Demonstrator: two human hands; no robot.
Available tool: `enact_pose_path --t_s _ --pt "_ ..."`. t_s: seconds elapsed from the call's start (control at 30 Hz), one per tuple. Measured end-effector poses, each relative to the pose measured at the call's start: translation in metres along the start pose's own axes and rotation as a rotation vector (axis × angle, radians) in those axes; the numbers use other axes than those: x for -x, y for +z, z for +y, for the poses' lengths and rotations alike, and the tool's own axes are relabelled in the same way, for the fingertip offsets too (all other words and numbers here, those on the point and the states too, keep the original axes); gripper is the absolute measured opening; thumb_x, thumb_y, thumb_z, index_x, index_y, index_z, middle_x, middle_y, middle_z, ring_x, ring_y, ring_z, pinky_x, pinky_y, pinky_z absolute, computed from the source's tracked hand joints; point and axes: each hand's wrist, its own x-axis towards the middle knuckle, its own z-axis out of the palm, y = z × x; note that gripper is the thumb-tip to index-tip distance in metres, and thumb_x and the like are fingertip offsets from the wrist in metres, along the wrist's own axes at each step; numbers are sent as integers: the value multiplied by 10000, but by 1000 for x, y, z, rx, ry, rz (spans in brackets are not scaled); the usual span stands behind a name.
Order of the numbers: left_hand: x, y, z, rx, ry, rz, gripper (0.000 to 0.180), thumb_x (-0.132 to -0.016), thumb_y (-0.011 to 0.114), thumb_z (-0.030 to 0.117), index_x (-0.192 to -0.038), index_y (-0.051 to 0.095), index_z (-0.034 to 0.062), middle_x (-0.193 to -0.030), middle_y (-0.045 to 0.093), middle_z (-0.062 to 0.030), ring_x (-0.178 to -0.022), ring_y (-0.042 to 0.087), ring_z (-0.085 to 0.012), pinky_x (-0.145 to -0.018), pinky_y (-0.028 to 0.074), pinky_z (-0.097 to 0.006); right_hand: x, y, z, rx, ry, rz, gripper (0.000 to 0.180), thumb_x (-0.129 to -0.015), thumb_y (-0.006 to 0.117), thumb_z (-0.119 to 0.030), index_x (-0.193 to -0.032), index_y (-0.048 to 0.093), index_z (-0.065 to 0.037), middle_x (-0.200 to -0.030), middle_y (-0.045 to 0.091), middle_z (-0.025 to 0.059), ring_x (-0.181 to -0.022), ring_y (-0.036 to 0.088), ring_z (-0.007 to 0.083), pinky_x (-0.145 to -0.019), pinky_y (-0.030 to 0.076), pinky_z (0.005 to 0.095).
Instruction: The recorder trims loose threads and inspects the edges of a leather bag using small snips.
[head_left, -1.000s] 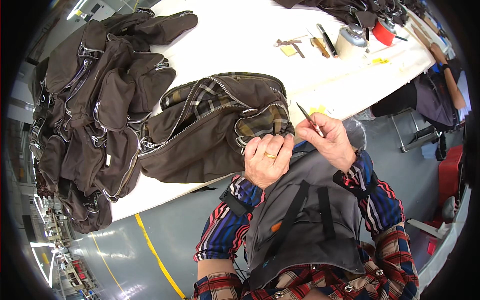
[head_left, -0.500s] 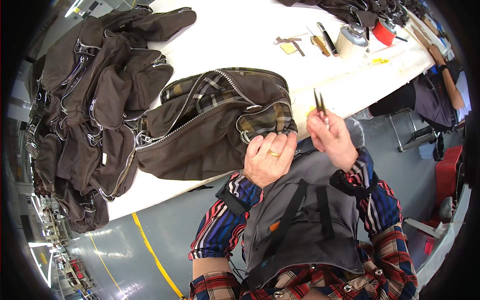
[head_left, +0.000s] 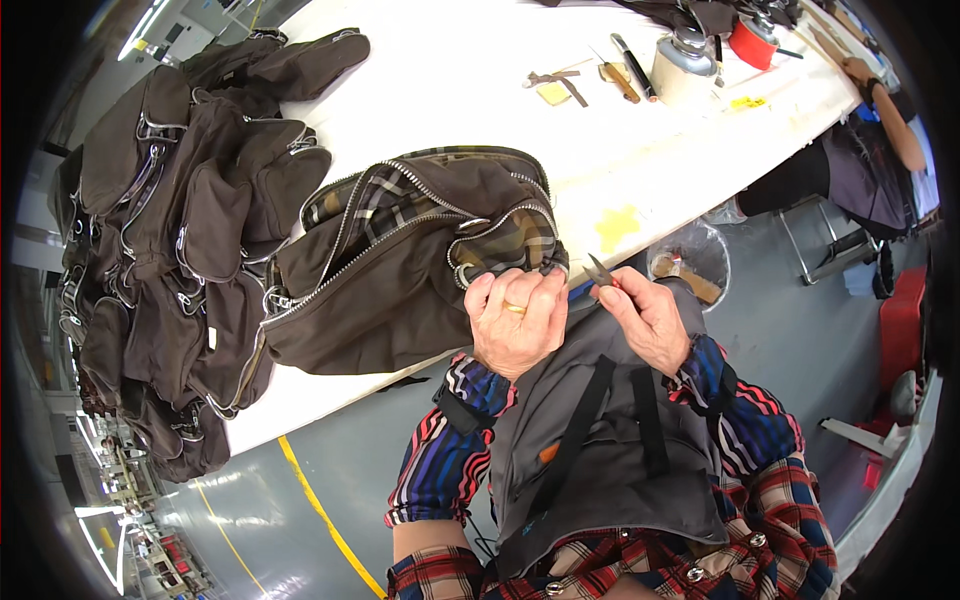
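In the head view, a dark brown zippered bag [head_left: 370, 330] lies at the near edge of the white tabletop [head_left: 450, 90], plaid lining [head_left: 512, 240] showing. The left hand [head_left: 517, 322] has its grip clamped on the bag's near right corner beside the curved zipper — probably to steady the limp fabric. The right hand [head_left: 648, 322] pinches small pointed snips [head_left: 598, 270], tips up and apart from the bag — presumably for fine control. Similar bags [head_left: 215, 215] are heaped at left, seemingly leaving working room.

No legible text or signs
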Motion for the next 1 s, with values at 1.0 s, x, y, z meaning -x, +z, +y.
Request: enact_pose_path --t_s 1.0 --pt "-1 1 2 1 -14 -15 239 -669 661 122 -891 571 133 -762 525 31 -744 531 -137 -872 273 -331 -12 -5 1 -160 57 146 253 -890 513 -214 -788 532 17 -553 410 60 -529 395 90 -489 359 253"
